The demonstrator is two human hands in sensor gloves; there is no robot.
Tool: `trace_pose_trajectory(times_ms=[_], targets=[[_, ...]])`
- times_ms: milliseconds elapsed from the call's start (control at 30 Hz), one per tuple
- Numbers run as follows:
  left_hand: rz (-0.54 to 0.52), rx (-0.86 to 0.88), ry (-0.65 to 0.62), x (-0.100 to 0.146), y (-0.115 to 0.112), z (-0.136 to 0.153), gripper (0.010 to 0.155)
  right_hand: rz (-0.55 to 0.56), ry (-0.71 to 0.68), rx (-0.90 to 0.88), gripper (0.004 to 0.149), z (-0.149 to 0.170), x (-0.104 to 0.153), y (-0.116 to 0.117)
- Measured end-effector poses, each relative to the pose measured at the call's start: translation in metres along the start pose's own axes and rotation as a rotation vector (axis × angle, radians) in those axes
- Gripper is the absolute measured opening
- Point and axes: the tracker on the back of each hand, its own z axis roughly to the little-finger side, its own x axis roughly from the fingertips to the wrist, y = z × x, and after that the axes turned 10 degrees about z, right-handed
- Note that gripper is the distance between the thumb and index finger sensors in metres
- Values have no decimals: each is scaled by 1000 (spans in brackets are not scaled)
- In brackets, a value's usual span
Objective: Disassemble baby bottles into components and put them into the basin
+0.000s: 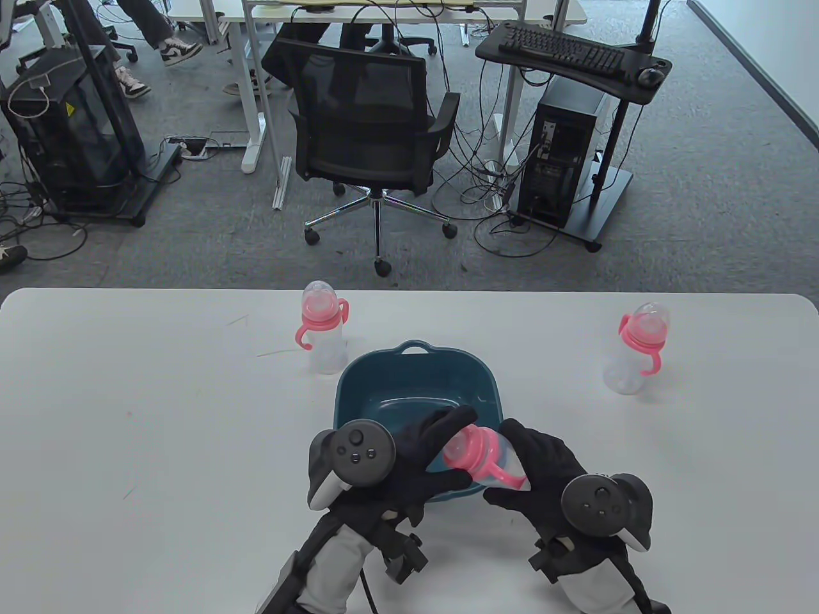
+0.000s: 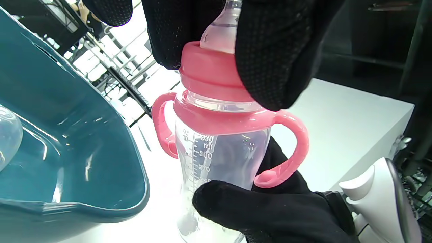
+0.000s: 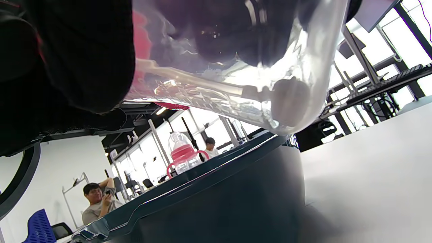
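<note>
A clear baby bottle (image 1: pixel 487 462) with a pink collar and handles hangs tilted over the near right rim of the teal basin (image 1: pixel 358 384). My left hand (image 1: pixel 455 430) grips its pink screw collar (image 2: pixel 211 76) with curled fingers (image 2: pixel 273 50), and the clear teat shows between them. My right hand (image 1: pixel 515 470) holds the bottle's clear body (image 3: pixel 236 71), thumb (image 2: pixel 249 206) across the front. A clear domed piece (image 2: pixel 6 135) lies inside the basin (image 2: pixel 74 158). Two more capped bottles stand upright, one (image 1: pixel 324 327) behind the basin's left corner and one (image 1: pixel 637 348) at far right.
The white table (image 1: pixel 128 416) stretches bare to the left and right of the basin. Beyond its far edge are an office chair (image 1: pixel 368 128) and a computer stand (image 1: pixel 569 160). A seated person (image 3: pixel 96 200) appears in the background of the right wrist view.
</note>
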Motion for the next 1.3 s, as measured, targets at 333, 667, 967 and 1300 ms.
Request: trace_pose_trajectory(times_ms=[333,667,967,1300], targets=[[-22,-13,11,-1,0,2,80,-7,-9,14,93,-3,1,3],[-93,-23,30,5,8,2,79,-23,-5,-4,93,-4,1,6],[-158,-15,11,12,20,-8,78,-23,4,-32,93,-4,0,6],[-221,13,-27,11,51,-36,77,-18,42,-56,93,5,1,3]])
